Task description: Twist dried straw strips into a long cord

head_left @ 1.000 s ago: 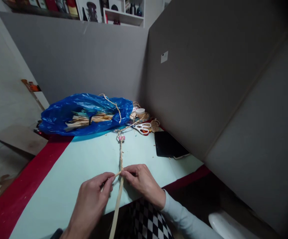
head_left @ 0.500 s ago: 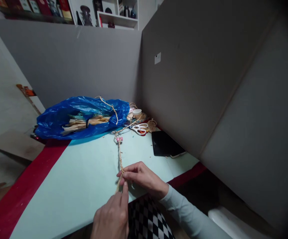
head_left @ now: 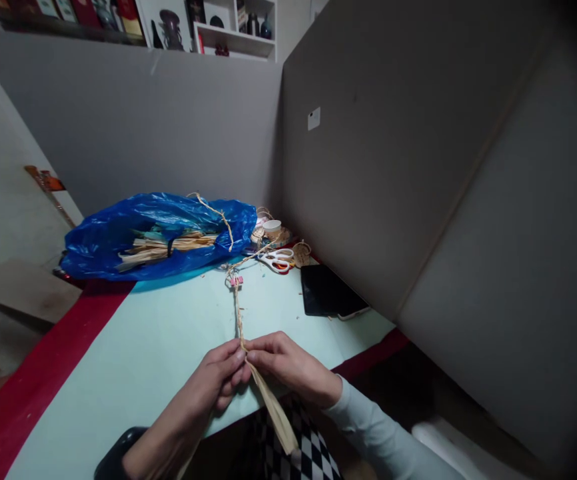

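Note:
A thin twisted straw cord (head_left: 238,310) runs down the pale green table from a pink binder clip (head_left: 236,281). At its near end, my left hand (head_left: 223,370) pinches it between thumb and fingers. Right beside it, my right hand (head_left: 288,363) also pinches the cord, the fingertips of both hands almost touching. A wide flat pale strip (head_left: 276,413) hangs from between the fingers toward the lower right, over the table's front edge and the checkered cloth.
Behind the clip lie a blue plastic bag (head_left: 103,243) with straw strips (head_left: 183,243), white-handled scissors (head_left: 276,260) and a white cup (head_left: 272,227). A black tablet (head_left: 328,291) rests at the right, beside a grey partition (head_left: 368,167).
My left hand has moved up beside my right hand and now pinches the cord. The flat strip now hangs to the lower right. The view has shifted slightly.

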The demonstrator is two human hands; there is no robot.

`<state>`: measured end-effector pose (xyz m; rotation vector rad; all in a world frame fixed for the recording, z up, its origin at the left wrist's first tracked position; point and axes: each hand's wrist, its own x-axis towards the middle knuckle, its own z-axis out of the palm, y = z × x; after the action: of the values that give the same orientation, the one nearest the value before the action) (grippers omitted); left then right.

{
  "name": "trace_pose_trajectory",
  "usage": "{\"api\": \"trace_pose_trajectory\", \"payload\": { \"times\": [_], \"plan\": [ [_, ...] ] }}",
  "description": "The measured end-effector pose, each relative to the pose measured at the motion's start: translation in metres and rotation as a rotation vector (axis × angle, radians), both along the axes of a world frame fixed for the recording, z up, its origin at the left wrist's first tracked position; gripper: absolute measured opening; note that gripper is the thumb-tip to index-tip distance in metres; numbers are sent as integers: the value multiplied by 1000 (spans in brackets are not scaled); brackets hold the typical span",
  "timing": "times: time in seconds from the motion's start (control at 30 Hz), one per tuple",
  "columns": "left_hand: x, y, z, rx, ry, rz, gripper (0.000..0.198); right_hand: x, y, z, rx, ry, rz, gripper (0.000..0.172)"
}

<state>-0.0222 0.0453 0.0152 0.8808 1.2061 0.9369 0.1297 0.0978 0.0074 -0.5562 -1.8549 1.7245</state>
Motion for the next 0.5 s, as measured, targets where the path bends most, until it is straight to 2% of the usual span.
{"api": "trace_pose_trajectory", "payload": {
  "times": [0.17,0.27,0.33,0.4,0.47,0.5],
  "plan": [
    [-1,-5,-2,11,84,100,31,8,-13,11,563,-436,-304,30],
    [0,-6,-4,59,97,140,27,5,-32,8,867,-598,-430,21],
    [-1,-7,-5,53,81,150,26,1,-46,2,1066,-638,-495,13],
    [-2,-8,-4,58,56,142,29,-3,-58,-4,1247,-647,-530,18],
    [-4,-9,-4,70,28,128,33,-5,-64,-7,1379,-591,-500,21],
    [-5,-10,-4,73,11,126,33,-5,-64,-6,1393,-534,-464,18]
  ]
}}
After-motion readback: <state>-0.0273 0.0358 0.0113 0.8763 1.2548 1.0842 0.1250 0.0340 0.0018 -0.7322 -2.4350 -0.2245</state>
